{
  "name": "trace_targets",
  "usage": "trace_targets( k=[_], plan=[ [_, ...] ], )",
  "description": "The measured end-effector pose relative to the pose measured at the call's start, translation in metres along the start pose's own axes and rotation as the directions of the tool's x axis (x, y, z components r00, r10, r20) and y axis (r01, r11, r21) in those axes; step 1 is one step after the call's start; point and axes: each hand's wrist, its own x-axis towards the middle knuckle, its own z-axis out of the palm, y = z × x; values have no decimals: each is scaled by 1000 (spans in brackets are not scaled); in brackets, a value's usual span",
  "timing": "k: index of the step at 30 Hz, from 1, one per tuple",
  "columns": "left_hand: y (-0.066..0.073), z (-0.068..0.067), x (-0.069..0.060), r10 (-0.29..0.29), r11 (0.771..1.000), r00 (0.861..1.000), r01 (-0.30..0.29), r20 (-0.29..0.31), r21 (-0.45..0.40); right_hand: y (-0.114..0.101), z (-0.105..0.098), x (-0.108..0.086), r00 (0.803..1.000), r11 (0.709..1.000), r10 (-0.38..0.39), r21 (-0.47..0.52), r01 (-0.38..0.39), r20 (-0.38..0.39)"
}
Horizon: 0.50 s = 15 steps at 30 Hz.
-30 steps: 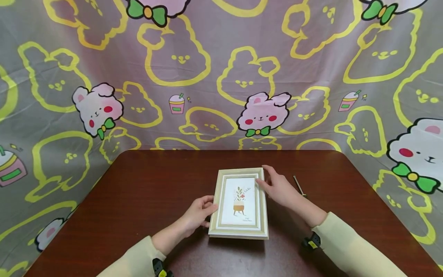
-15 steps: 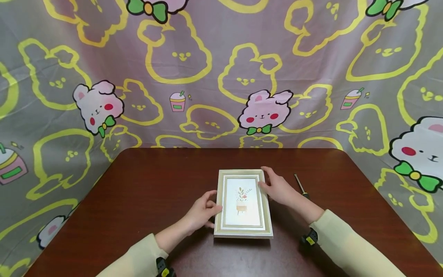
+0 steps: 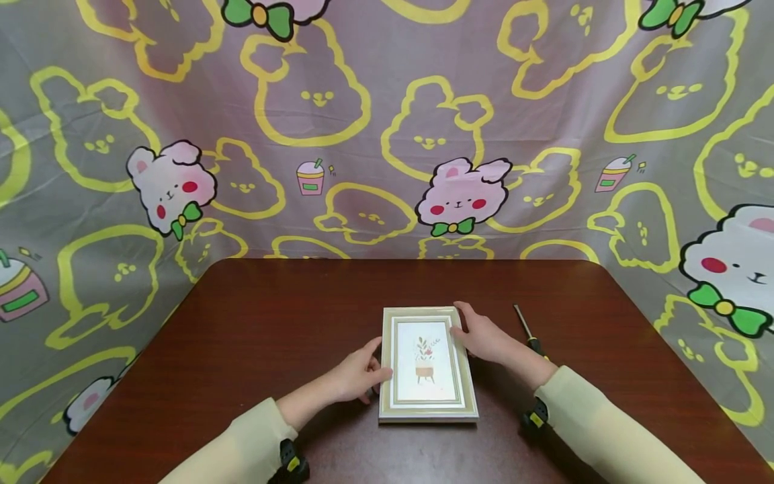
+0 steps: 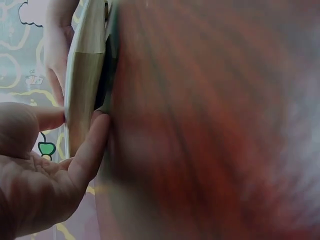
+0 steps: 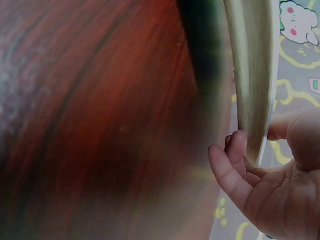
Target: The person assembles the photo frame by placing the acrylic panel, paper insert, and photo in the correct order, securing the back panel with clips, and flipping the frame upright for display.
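A cream and white picture frame (image 3: 429, 406) with a print of a potted plant is held face up, its far and near edges roughly level across the view. My left hand (image 3: 357, 374) grips its left side, thumb on the front and fingers beneath, as the left wrist view shows with the frame's wooden edge (image 4: 85, 75). On the opposite side my right hand (image 3: 485, 336) grips near the far right corner. In the right wrist view, its thumb lies on the front and curled fingers (image 5: 232, 170) reach the back of the frame.
A screwdriver (image 3: 527, 328) lies on the brown table (image 3: 272, 323) just beyond my right forearm, its handle partly behind the arm. A patterned curtain (image 3: 363, 134) with bear drawings hangs behind and beside the table.
The picture frame has come slightly nearer and a little to the right, lowering towards the table. Both hands keep their grip and move with it. More of the screwdriver handle shows.
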Motion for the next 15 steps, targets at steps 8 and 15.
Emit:
trace_targets(
  k=[8, 15],
  plan=[
    [5, -2, 7, -20, 991, 999, 17, 25, 130, 6, 3, 5, 1000, 997, -4, -78, 4, -2],
    [7, 0, 10, -28, 977, 999, 22, 27, 212, 9, 5, 10, 999, 991, -40, -128, 42, 21]
  ],
)
